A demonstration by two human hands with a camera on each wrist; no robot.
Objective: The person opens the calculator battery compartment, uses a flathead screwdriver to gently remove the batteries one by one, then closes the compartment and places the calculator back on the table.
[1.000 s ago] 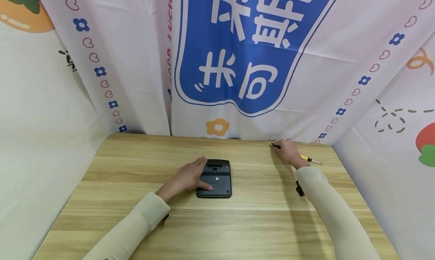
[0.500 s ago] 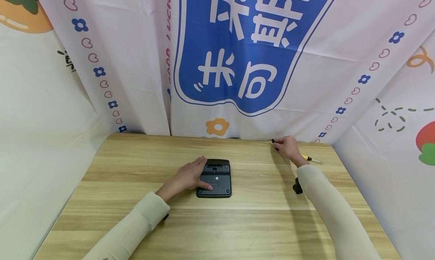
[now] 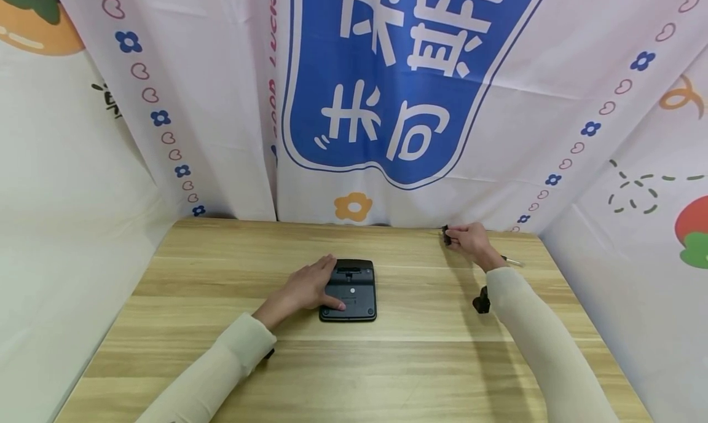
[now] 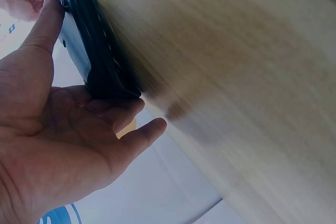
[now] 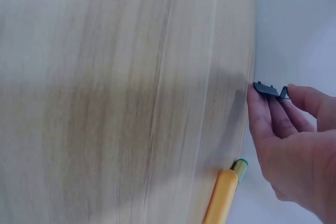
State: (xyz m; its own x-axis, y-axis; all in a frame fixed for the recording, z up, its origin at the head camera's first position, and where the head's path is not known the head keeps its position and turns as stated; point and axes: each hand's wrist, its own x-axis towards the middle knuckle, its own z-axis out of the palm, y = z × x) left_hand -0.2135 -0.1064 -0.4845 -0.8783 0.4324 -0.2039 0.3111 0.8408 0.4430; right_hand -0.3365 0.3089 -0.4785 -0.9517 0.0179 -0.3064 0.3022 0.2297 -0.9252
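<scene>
A black calculator-like device [image 3: 361, 299] lies back side up on the table, its small battery compartment uncovered near the far end. My left hand [image 3: 310, 286] holds it by the left side, thumb on its back and fingers at the far edge; the left wrist view shows its dark edge [image 4: 100, 56] close up. Near the table's back edge, my right hand [image 3: 471, 241] pinches a small black battery cover [image 5: 266, 89] with a bent clip between thumb and fingers. A screwdriver [image 3: 511, 261] lies just beyond that hand; its yellow handle [image 5: 221, 198] shows in the right wrist view.
A small cylinder with a green end [image 5: 241, 167], perhaps a battery, lies against the screwdriver handle. The wooden table [image 3: 221, 275] ends at a printed cloth backdrop [image 3: 310, 195]. Cloth also hangs along both sides.
My right hand has lifted slightly and turned the battery cover more upright, shifting a little to the right and hiding the screwdriver's yellow handle. The left hand and the device have stayed put.
</scene>
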